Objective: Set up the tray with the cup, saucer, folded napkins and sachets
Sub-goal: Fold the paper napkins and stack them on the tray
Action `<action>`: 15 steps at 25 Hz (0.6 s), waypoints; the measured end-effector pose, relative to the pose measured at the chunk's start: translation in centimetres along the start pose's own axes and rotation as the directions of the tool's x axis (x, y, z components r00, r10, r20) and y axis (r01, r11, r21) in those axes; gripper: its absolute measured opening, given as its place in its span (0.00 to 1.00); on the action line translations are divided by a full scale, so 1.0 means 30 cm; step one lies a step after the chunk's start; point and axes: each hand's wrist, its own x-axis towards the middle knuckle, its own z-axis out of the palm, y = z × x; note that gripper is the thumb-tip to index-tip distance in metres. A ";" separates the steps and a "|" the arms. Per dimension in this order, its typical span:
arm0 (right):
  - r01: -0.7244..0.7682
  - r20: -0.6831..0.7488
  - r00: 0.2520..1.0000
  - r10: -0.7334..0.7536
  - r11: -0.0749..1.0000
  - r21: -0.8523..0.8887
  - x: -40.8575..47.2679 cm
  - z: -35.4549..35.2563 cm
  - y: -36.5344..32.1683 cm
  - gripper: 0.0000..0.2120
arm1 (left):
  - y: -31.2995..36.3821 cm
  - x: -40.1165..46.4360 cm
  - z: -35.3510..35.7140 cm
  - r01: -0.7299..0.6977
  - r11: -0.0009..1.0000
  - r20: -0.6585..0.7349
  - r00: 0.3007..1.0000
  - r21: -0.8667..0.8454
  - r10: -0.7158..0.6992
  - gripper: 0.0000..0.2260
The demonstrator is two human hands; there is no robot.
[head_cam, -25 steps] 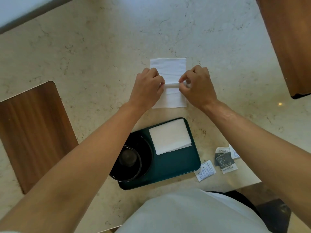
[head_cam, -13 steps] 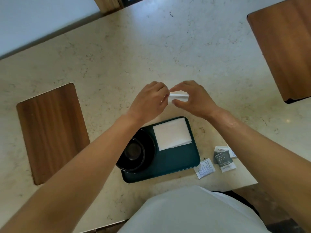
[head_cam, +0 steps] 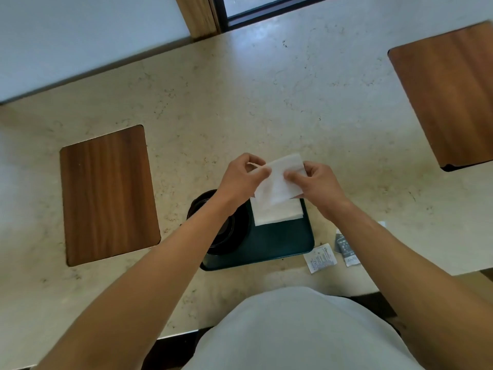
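Both the left hand (head_cam: 241, 180) and right hand (head_cam: 316, 182) pinch a second folded napkin (head_cam: 278, 182), held just above the first napkin (head_cam: 277, 214) at the green tray's (head_cam: 280, 244) far right corner. The black cup and saucer (head_cam: 221, 231) occupy the tray's left end. The sachets (head_cam: 330, 252) lie on the counter (head_cam: 240, 102) beside the tray's right edge, not yet loaded.

head cam | steep downward, forward | close over table (head_cam: 240, 102) edge | single view
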 end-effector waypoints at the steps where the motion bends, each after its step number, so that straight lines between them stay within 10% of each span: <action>1: -0.047 -0.018 0.999 0.047 0.999 -0.002 -0.007 0.004 0.018 0.05 | -0.014 -0.003 0.006 -0.004 0.999 0.012 1.000 0.052 0.004 0.03; 15: -0.211 -0.210 0.965 0.160 0.946 -0.248 -0.053 0.014 0.143 0.06 | -0.088 0.046 0.053 -0.133 0.717 0.142 0.989 0.684 0.048 0.07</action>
